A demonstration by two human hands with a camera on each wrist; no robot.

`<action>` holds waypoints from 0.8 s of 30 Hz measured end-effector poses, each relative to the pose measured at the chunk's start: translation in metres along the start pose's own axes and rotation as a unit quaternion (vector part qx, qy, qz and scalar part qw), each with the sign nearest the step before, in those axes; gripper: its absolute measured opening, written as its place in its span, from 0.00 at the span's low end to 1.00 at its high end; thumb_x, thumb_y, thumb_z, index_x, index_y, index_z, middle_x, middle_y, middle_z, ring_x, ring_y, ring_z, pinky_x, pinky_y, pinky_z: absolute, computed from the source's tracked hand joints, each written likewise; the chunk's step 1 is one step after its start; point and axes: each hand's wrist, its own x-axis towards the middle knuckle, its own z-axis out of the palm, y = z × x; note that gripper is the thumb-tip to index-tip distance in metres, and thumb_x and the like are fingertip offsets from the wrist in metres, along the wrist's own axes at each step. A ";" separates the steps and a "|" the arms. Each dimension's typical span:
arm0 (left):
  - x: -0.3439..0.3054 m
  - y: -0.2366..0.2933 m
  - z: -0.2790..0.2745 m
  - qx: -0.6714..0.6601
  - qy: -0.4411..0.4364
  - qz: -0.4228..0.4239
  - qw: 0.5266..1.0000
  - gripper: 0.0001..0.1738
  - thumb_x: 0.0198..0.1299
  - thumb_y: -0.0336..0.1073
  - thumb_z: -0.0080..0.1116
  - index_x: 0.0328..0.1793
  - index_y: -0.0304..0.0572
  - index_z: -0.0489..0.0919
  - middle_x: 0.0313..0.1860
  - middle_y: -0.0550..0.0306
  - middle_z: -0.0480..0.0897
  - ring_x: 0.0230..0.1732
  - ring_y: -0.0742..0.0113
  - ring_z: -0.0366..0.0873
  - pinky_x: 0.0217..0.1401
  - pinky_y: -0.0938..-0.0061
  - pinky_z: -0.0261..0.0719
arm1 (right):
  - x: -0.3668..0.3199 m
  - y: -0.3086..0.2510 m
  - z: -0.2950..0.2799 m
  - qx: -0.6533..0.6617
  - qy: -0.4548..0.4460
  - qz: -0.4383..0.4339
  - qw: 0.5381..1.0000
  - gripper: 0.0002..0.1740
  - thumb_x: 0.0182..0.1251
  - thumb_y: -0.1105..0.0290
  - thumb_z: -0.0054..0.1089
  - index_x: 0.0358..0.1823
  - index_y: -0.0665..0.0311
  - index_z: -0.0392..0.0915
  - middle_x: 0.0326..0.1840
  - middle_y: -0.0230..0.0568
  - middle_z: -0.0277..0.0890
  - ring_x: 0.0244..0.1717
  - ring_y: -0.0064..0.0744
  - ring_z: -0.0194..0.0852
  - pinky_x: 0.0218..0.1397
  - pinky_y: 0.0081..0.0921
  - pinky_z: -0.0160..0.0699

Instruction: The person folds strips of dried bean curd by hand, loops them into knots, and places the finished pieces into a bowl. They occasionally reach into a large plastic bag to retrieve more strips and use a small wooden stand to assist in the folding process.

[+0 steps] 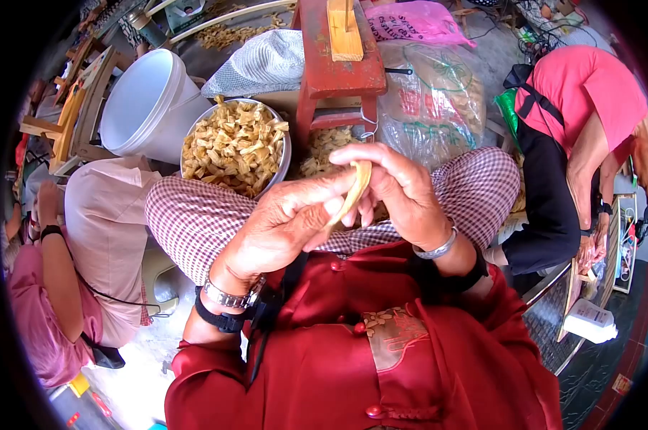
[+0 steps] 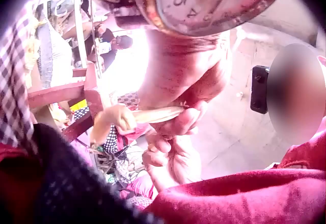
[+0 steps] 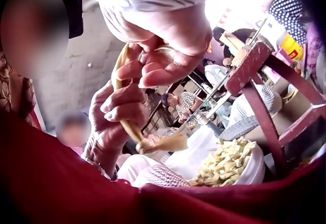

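Over the lap, both hands hold one pale yellow, flat, fibrous strip (image 1: 357, 188). My left hand (image 1: 277, 218) pinches its lower part between thumb and fingers. On the other side, the curled fingers of my right hand (image 1: 402, 190) grip the upper part. In the right wrist view the strip (image 3: 131, 131) runs down past the left hand (image 3: 117, 109) to a bunched, flared end, with the right hand (image 3: 168, 46) above. The left wrist view also shows that thicker end of the strip (image 2: 119, 118) sticking out beside the left hand (image 2: 183, 76).
A metal basin (image 1: 286, 161) heaped with folded yellowish pieces (image 1: 234, 143) stands beyond the left knee, near a white bucket (image 1: 141, 100). Ahead are a red wooden stool (image 1: 342, 68) and a clear plastic bag (image 1: 431, 93). People sit at left (image 1: 109, 229) and right (image 1: 582, 107).
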 end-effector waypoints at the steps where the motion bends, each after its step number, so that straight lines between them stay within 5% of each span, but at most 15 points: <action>1: 0.006 -0.002 -0.002 0.114 0.016 0.093 0.989 0.20 0.68 0.32 0.48 0.65 0.43 0.72 0.38 0.58 0.78 0.28 0.73 0.67 0.29 0.81 0.68 | 0.001 0.001 0.001 0.016 0.001 0.026 1.000 0.18 0.76 0.65 0.38 0.60 0.63 0.69 0.26 0.29 0.73 0.20 0.12 0.68 0.21 0.11 0.69; 3: 0.018 -0.010 -0.004 0.331 0.047 0.270 0.903 0.20 0.67 0.30 0.49 0.64 0.43 0.72 0.41 0.55 0.79 0.33 0.69 0.70 0.36 0.77 0.73 | 0.001 0.003 0.003 0.047 0.002 0.079 0.996 0.19 0.76 0.63 0.39 0.62 0.62 0.68 0.24 0.28 0.70 0.17 0.13 0.66 0.21 0.11 0.68; 4: 0.016 -0.004 -0.001 0.351 0.057 0.261 0.898 0.18 0.65 0.26 0.49 0.61 0.42 0.75 0.45 0.53 0.79 0.38 0.64 0.72 0.44 0.71 0.74 | 0.001 0.011 0.004 0.093 -0.011 0.071 0.993 0.23 0.75 0.62 0.41 0.68 0.60 0.60 0.22 0.28 0.67 0.15 0.14 0.63 0.18 0.12 0.67; 8: 0.017 -0.014 0.004 0.281 0.132 0.178 0.934 0.14 0.64 0.25 0.49 0.55 0.39 0.78 0.44 0.56 0.79 0.37 0.70 0.74 0.38 0.77 0.73 | 0.000 0.012 0.008 0.298 -0.040 0.160 0.940 0.35 0.73 0.62 0.48 0.74 0.55 0.42 0.24 0.33 0.66 0.13 0.17 0.60 0.13 0.14 0.66; 12: 0.021 -0.022 0.002 0.099 0.169 0.051 0.979 0.09 0.63 0.26 0.54 0.50 0.36 0.75 0.40 0.58 0.79 0.23 0.82 0.73 0.20 0.90 0.64 | -0.006 0.017 0.009 0.320 -0.021 0.224 0.920 0.30 0.72 0.62 0.50 0.70 0.56 0.49 0.25 0.35 0.68 0.13 0.17 0.62 0.13 0.14 0.66; 15: 0.028 -0.030 0.004 0.007 0.195 0.115 0.974 0.14 0.62 0.26 0.56 0.52 0.37 0.68 0.35 0.60 0.78 0.23 0.82 0.72 0.20 0.89 0.66 | -0.006 0.020 0.015 0.265 -0.007 0.215 0.940 0.24 0.72 0.64 0.49 0.65 0.59 0.55 0.25 0.37 0.70 0.14 0.17 0.63 0.13 0.14 0.66; 16: 0.030 -0.031 0.000 0.011 0.210 0.094 0.973 0.17 0.61 0.25 0.56 0.53 0.38 0.63 0.32 0.61 0.77 0.22 0.82 0.72 0.20 0.89 0.66 | -0.007 0.021 0.016 0.248 0.019 0.224 0.942 0.15 0.71 0.70 0.50 0.55 0.63 0.62 0.25 0.38 0.73 0.15 0.17 0.65 0.14 0.14 0.67; 20: 0.034 -0.041 -0.001 -0.023 0.255 0.045 0.966 0.09 0.66 0.35 0.53 0.47 0.38 0.72 0.27 0.65 0.75 0.17 0.83 0.64 0.18 0.88 0.61 | -0.012 0.036 0.028 0.149 0.144 0.153 0.966 0.05 0.67 0.79 0.53 0.41 0.68 0.68 0.26 0.38 0.75 0.19 0.16 0.69 0.18 0.14 0.72; 24: 0.037 -0.057 -0.009 -0.101 0.272 0.048 0.956 0.09 0.68 0.38 0.51 0.44 0.39 0.74 0.27 0.65 0.75 0.21 0.81 0.68 0.21 0.87 0.66 | -0.011 0.032 0.032 0.079 0.193 0.050 0.977 0.09 0.63 0.81 0.57 0.44 0.67 0.70 0.31 0.37 0.75 0.27 0.17 0.74 0.24 0.14 0.74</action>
